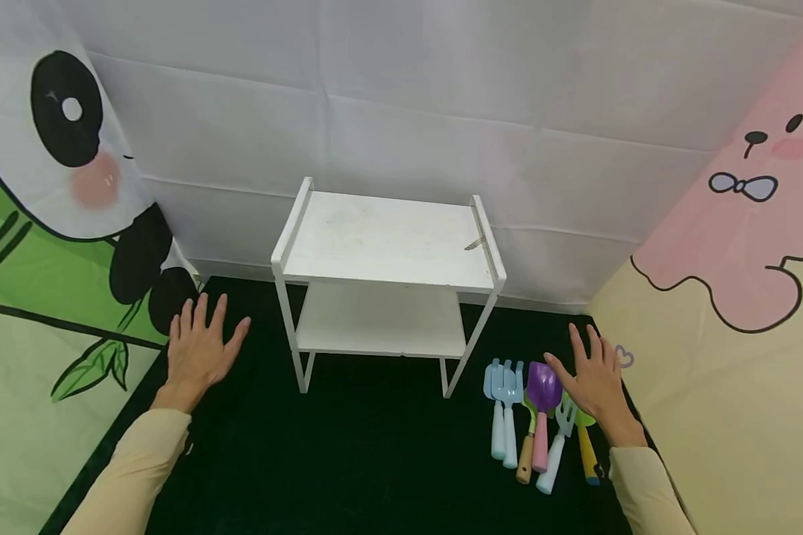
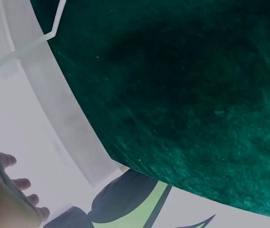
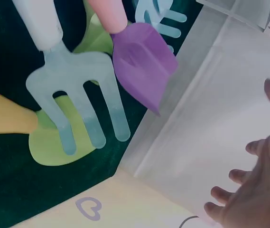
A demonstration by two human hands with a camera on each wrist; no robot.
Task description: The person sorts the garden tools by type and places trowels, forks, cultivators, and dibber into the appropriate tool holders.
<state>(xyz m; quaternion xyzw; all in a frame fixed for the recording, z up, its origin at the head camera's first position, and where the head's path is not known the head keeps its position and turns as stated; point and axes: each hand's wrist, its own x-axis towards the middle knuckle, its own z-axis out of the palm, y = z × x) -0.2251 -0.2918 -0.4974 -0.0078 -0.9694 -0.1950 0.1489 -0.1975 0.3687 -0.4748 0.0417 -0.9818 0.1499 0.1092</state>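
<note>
My left hand (image 1: 199, 349) hovers over the left side of the dark green floor cloth with its fingers spread, holding nothing. On the right, my right hand (image 1: 597, 383) hangs with extended fingers above a group of toy garden tools. Among these are a purple shovel (image 1: 544, 385) with a pink handle and blue forks (image 1: 508, 386) with pale handles. A blue fork (image 3: 78, 80) overlaps a green shovel (image 3: 54, 149) with a yellow handle in the right wrist view. Another green tool with a tan handle (image 1: 525, 457) lies partly under the purple shovel.
A white two-tier shelf (image 1: 388, 234) stands in the middle against a white cloth wall (image 1: 428, 134). Printed side walls show a panda (image 1: 94, 178) at left and a pink animal (image 1: 763, 223) at right. Dark green cloth (image 1: 348, 461) covers the floor.
</note>
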